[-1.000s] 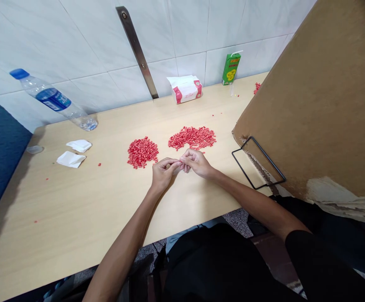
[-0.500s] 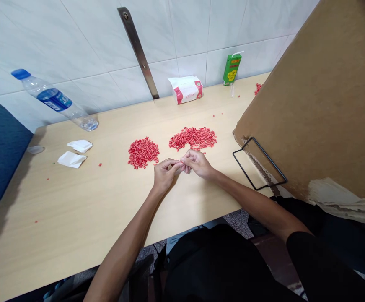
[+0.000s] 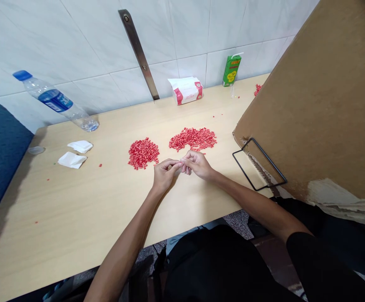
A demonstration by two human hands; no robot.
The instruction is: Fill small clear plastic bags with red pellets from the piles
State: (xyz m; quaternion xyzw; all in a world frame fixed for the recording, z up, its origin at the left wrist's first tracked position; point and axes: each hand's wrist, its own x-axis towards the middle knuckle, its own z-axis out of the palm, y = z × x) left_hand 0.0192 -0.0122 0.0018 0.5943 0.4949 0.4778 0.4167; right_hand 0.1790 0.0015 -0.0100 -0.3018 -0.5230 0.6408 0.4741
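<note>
My left hand [image 3: 166,173] and my right hand [image 3: 196,163] meet fingertip to fingertip just above the table, in front of two heaps of small red pieces. Each is closed in a pinch, thumb against forefinger. Whatever sits between the fingertips is too small and too covered to make out. Close to the left hand, on its far left side, lies a rounded heap of short red cylinder-like pieces [image 3: 143,153]. A wider heap of the same red pieces [image 3: 193,138] spreads just beyond the right hand, with a few loose ones at its near edge.
A tissue pack [image 3: 187,91] and a green drink carton [image 3: 231,70] stand along the tiled wall. A plastic bottle [image 3: 56,100] leans at the left, behind folded tissues [image 3: 72,160]. To the right, a large cardboard sheet [image 3: 311,105] rises beside a black wire frame [image 3: 245,171].
Hardly anything differs. Both hands keep their pinch in the same place, and the heaps look the same; the whole view has shifted very slightly.
</note>
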